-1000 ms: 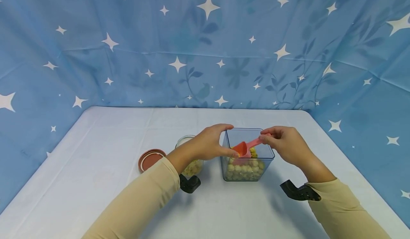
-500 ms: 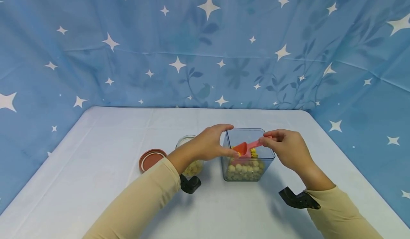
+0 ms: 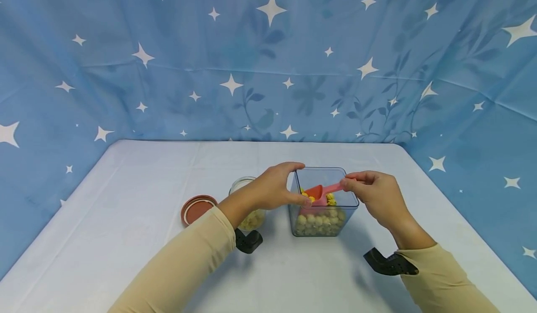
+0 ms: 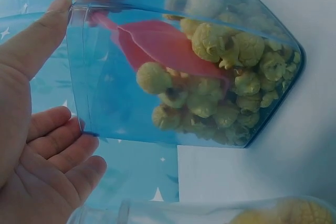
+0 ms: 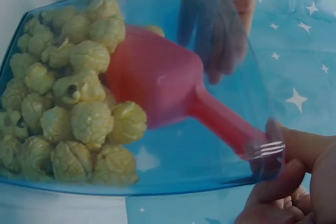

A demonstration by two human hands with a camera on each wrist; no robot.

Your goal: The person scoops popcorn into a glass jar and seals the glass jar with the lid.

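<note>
A clear, blue-tinted square container (image 3: 297, 222) stands on the table, its lower part filled with popcorn (image 3: 320, 222). My left hand (image 3: 272, 189) grips its left side at the rim, thumb toward the front and fingers at the back corner. With my right hand (image 3: 377, 198) I pinch the end of a pink scoop's handle at the container's right rim. The scoop (image 5: 157, 77) slants down inside, its bowl in among the popcorn. A few yellow pieces show in the bowl from the head view. In the left wrist view, popcorn lies against the scoop (image 4: 163, 45).
Left of the container stands a glass jar (image 3: 242, 181) holding more popcorn, partly hidden behind my left forearm. A reddish-brown round lid (image 3: 197, 210) lies left of the jar. A white cloth (image 3: 147, 257) covers the table, with a blue starry curtain (image 3: 189, 47) behind.
My right hand has lowered slightly and shifted a little right on the scoop handle. More yellow popcorn shows in the scoop's bowl. The left hand and the container stay in place.
</note>
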